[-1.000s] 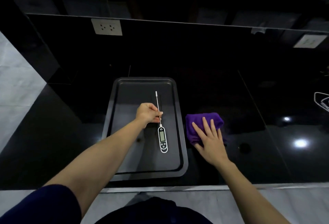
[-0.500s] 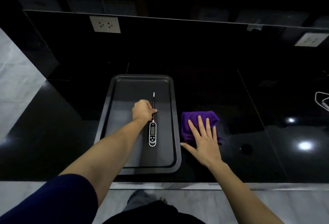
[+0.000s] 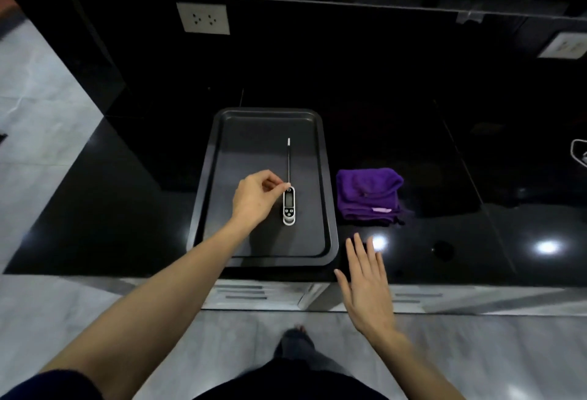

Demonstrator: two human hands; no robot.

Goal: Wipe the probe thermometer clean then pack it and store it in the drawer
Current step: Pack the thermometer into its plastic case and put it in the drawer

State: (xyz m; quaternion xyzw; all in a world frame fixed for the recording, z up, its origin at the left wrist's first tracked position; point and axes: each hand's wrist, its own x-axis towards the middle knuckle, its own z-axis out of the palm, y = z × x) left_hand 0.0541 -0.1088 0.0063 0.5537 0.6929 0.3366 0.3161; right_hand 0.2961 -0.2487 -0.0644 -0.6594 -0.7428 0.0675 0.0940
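My left hand (image 3: pixel 254 199) pinches the probe thermometer (image 3: pixel 288 205) at its hinge on the tray (image 3: pixel 328 209); my right hand (image 3: pixel 365 285) hovers with fingers spread, apart from the purple cloth (image 3: pixel 365 193). I judge such a thin pinch could slip, dropping it.

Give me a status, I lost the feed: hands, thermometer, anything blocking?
Left hand pinching probe thermometer at the probe's base, in the tray. Right hand open, off the purple cloth. Nothing blocking.

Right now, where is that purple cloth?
The purple cloth lies folded on the black counter, just right of the tray, beyond the open right hand.
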